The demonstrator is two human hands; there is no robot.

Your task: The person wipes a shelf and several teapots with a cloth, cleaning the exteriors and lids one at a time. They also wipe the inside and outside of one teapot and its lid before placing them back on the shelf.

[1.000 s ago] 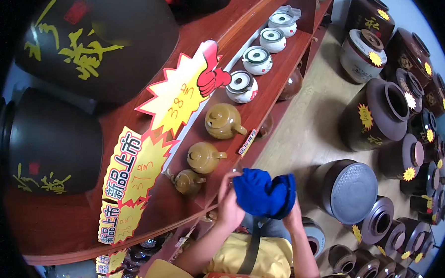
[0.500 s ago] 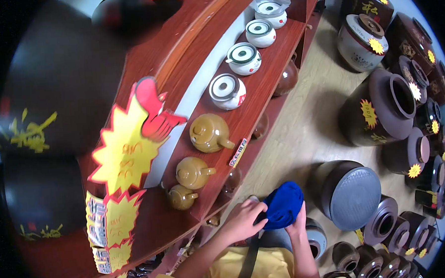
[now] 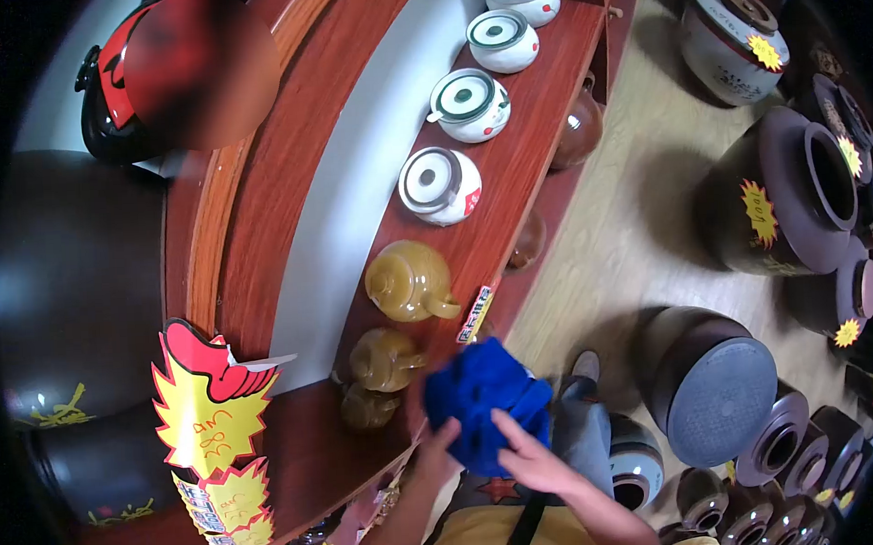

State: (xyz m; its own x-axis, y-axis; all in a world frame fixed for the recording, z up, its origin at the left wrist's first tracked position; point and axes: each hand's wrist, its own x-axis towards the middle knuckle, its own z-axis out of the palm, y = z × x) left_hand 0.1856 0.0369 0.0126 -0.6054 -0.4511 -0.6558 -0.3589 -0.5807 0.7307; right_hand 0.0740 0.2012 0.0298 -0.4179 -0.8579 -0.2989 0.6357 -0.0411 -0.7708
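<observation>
Both of my hands grip a bunched blue cloth (image 3: 481, 397) in front of my body, beside the wooden shelf (image 3: 514, 157). My left hand (image 3: 442, 450) holds its near left edge; most of its fingers are hidden under the fabric. On the near right side, my right hand (image 3: 534, 460) pinches the cloth with thumb and fingers. Just left of the cloth, an ochre teapot (image 3: 387, 359) stands on the shelf, with a smaller ochre pot (image 3: 368, 406) below it and a larger ochre teapot (image 3: 408, 279) above.
White lidded jars (image 3: 439, 185) line the shelf farther up. Yellow starburst price tags (image 3: 211, 409) hang at the left. On the floor to the right are several dark crocks, including a large pot (image 3: 779, 194) and one with a grey lid (image 3: 723, 401). A shoe (image 3: 586, 365) shows below.
The blue cloth has moved left, nearer the teapots, and is spread wider. My hands have shifted with it, the right one now on its near side. The view has turned too.
</observation>
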